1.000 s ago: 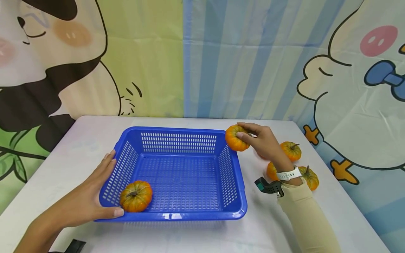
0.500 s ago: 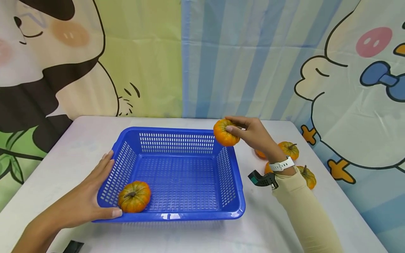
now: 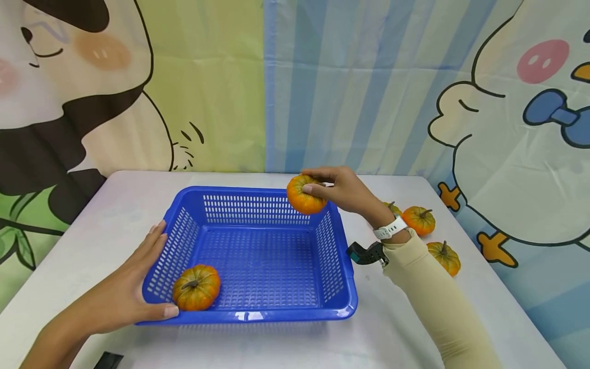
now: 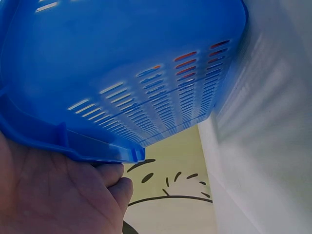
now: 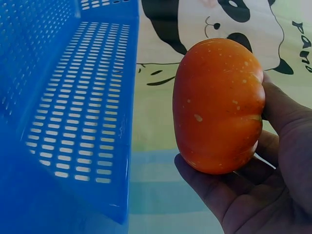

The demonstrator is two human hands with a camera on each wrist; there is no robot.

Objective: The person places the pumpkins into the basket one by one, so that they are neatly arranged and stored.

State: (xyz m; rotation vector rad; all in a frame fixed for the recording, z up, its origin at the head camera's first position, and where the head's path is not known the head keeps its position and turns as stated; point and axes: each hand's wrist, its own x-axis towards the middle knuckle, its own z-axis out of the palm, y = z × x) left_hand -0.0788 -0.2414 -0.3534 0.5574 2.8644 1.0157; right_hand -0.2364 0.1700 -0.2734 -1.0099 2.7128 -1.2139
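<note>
In the head view, my right hand [image 3: 343, 189] holds a small orange pumpkin [image 3: 305, 196] above the far right part of a blue plastic basket [image 3: 338, 256]. The right wrist view shows the pumpkin's smooth underside [image 5: 217, 107], with thumb and fingers around its edge. Spread across the basket's near left corner, my left hand [image 3: 122, 289] has its thumb on the front rim and straight fingers against the left side. Its palm [image 4: 53, 195] lies under the rim in the left wrist view. Another pumpkin [image 3: 196, 288] sits inside the basket's near left corner.
Right of the basket, several pumpkins lie on the white table [image 3: 387, 318], among them one pumpkin [image 3: 419, 220] farther back and another pumpkin [image 3: 445, 258] nearer. My right forearm partly covers this group. A printed curtain [image 3: 322, 87] hangs behind the table.
My right hand has carried its pumpkin leftward and slightly up, from beside the basket's right rim to over its interior. The left hand and the basket stay nearly where they were.
</note>
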